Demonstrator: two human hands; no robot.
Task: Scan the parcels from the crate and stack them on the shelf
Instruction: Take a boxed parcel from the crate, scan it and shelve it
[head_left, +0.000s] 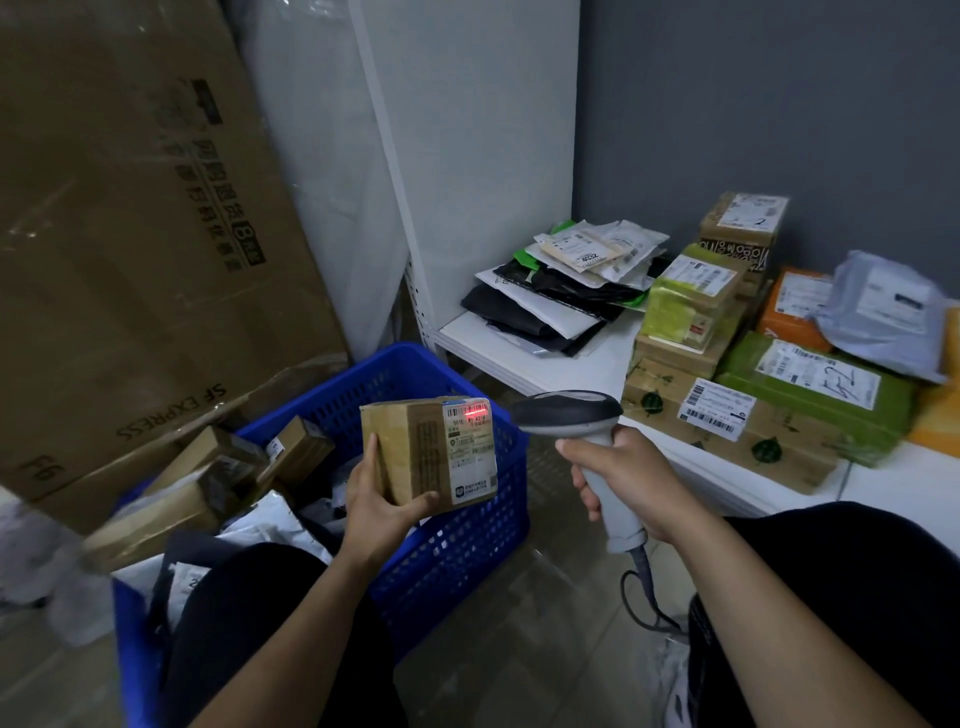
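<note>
The large flattened cardboard carton (130, 234), printed "SF EXPRESS", leans against the wall at my far left. The white shelf (608, 358) runs along the grey wall at my right. On it sit stacked cardboard boxes (727, 426), a green-wrapped parcel (810, 384) on top of them, an orange parcel (789, 306), a grey poly bag (883, 306), and, further left, a pile of flat mailers (571, 280).

The blue plastic crate (467, 551) stands on the floor just below the shelf's left end. It holds several brown boxes (296, 447) and white bags.

My left hand (379, 504) grasps a small cardboard parcel (431, 452), thumb across the lower front edge and fingers up its left side. The parcel is held above the crate, clear of its contents, with its label (470, 452) turned toward the right.

My right hand (623, 478) is clenched around the handle of the barcode scanner (571, 413). The scanner head points at the parcel, near it but not touching. Its cable (644, 597) hangs from the handle base.

A red scan line (475, 410) lies across the barcode at the label's top.
</note>
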